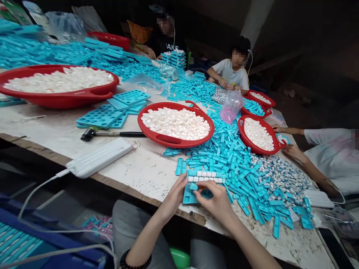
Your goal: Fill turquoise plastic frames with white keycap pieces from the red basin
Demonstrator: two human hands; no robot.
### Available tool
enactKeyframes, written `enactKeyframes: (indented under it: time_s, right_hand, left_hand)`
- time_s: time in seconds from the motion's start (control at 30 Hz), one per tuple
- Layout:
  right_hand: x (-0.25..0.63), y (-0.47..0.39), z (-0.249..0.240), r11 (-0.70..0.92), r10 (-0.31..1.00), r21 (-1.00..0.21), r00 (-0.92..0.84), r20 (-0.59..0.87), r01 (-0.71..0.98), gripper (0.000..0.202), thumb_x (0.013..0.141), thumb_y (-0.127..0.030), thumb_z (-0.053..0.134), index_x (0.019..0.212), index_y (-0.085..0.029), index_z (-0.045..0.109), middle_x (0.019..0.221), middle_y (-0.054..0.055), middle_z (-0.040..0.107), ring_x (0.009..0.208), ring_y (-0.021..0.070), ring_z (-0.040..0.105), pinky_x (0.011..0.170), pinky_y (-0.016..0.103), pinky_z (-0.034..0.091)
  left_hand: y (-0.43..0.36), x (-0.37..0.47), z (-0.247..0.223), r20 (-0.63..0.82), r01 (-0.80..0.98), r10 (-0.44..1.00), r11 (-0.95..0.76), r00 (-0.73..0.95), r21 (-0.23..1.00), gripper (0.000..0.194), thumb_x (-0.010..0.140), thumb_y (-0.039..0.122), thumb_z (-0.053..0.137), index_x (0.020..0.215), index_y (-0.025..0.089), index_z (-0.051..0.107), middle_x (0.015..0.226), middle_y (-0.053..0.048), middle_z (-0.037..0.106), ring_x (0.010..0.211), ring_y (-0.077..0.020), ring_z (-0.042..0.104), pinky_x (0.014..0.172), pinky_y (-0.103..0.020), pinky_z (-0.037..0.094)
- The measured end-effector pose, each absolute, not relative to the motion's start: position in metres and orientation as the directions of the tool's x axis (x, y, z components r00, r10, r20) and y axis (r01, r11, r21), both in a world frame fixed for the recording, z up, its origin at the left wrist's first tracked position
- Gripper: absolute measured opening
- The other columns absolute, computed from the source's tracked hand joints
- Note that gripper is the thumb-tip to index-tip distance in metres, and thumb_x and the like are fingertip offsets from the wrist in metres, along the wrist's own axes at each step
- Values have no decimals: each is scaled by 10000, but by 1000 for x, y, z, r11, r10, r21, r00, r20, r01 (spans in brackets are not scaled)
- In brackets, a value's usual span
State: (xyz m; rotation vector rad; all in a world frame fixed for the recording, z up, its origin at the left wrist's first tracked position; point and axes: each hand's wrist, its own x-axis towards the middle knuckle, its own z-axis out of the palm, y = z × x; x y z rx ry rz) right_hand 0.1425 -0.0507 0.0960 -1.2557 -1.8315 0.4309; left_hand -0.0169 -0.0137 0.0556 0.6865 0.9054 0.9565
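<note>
A blue moulded tray (190, 198) with square pockets lies at the table's near edge in front of me. Two rows of small white pieces (206, 176) fill its far side, with blue parts at the row ends. My left hand (174, 197) grips the tray's left edge, fingers closed against it. Over the pockets, my right hand (215, 197) pinches a small blue plastic piece (193, 186) between thumb and fingertips. That hand hides part of the tray's right half. A heap of long blue plastic parts (221, 153) spreads just beyond and to the right.
Red bowls (159, 141) of white pieces stand beyond the tray. A hammer (117, 133), a white power strip (99, 157) with its cable and stacked blue trays (98, 116) lie left. Small parts (283, 175) and a phone (333, 244) are right. Several other people sit around the table.
</note>
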Motion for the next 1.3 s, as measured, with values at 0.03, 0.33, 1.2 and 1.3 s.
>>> enactKeyframes:
  time_s: [0.03,0.33,1.2,1.3]
  right_hand:
    - [140,-49,94,440,880,-672,-136,455,595,133,907,-206,621,1015,-229,695,834,6,745,737,160,723,718,263,569]
    - [141,-45,95,455,875,-607,-198,443,652,153,941,-198,573,1057,-226,668,875,24,739,781,173,707,750,285,544]
    - [143,-55,86,504,829,-640,-117,547,580,180,934,-155,580,1077,-216,672,869,31,734,768,164,697,734,279,562]
    - [145,-57,86,460,851,-720,-29,524,519,179,920,-162,630,1080,-222,683,887,24,737,762,151,709,742,260,576]
  left_hand:
    - [-14,-17,56,-338,-397,893,438,298,806,764,834,518,656,1491,184,454,1571,-112,450,1451,-328,402,1159,-452,398]
    - [-18,-20,49,-362,-361,882,456,301,813,762,826,533,679,1484,210,469,1511,-81,536,1456,-312,398,1159,-389,395]
    - [-23,-12,61,-139,-265,921,245,363,932,615,783,447,763,1298,208,525,1340,-109,668,1257,-287,617,1051,-375,502]
    - [-25,-12,62,-116,-300,918,241,379,923,627,767,386,796,1292,226,493,1323,-100,671,1220,-272,642,1035,-377,513]
